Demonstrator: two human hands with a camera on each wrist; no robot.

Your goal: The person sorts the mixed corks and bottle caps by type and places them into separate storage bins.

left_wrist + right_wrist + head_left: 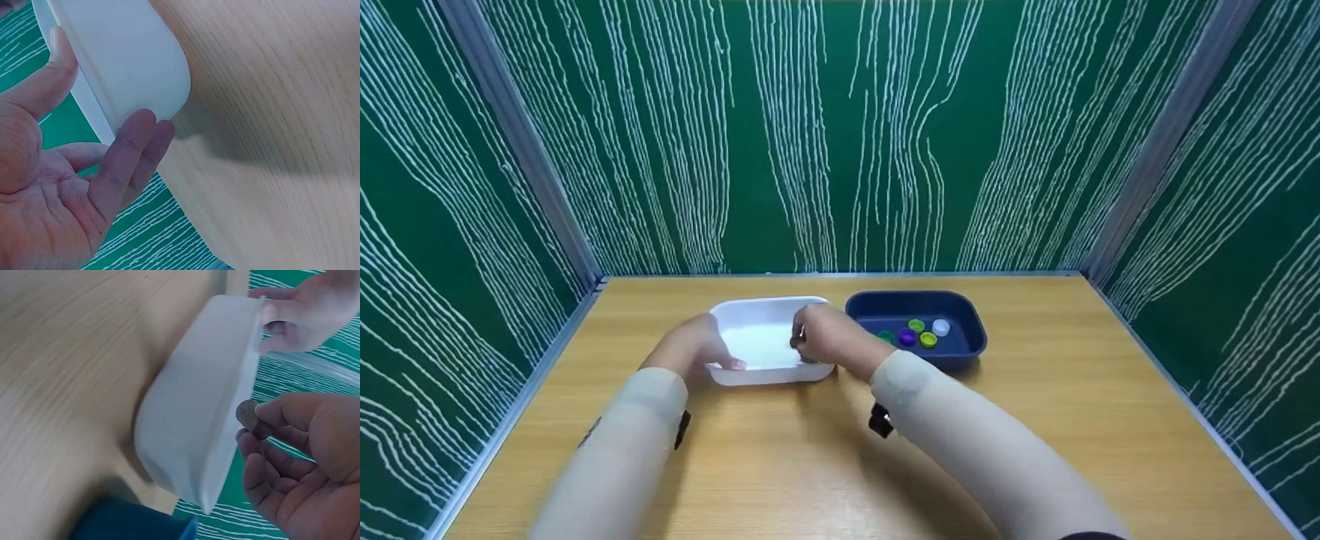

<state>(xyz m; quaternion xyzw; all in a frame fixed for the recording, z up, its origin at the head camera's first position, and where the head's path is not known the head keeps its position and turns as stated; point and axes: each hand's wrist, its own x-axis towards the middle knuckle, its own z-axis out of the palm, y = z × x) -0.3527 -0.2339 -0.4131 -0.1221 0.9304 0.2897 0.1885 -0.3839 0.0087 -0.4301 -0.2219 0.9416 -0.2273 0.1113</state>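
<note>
A white plastic tub (769, 377) sits on the table, and my left hand (696, 343) grips its left end. The thumb (63, 48) lies along the rim while the fingers (126, 152) touch the outer wall. Over the tub's right part, my right hand (831, 335) pinches a small brown cork (253, 419) between thumb and fingers. In the right wrist view the cork shows beside the tub's rim, held above it. The right hand hides part of the tub's inside in the head view.
Right of the tub stands a dark blue tub (976, 337). Inside it lie several bottle caps: a purple cap (907, 337), a white cap (940, 327), yellow-green caps (928, 340) and a green cap (886, 337). Green walls with white lines (870, 150) surround the wooden table (780, 465).
</note>
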